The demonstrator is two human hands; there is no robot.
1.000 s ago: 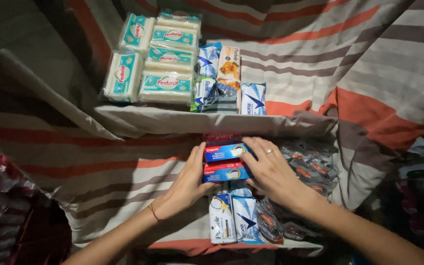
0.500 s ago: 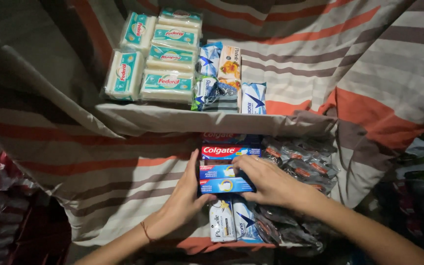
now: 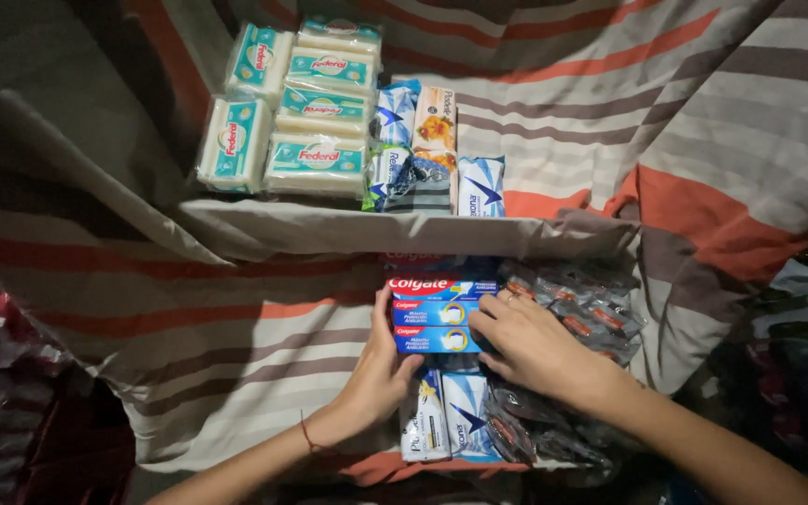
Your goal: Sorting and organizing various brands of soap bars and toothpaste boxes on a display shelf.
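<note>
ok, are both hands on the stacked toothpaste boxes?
Yes, the left hand presses the left ends of the stacked toothpaste boxes and the right hand rests fingers on their right ends.

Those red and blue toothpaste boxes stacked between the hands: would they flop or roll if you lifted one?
The toothpaste boxes look like stiff cardboard with flat sides, so probably no flopping or rolling. The glossy faces might slide over each other. The left hand and right hand press from both sides, suggesting the stack shifts easily.
</note>
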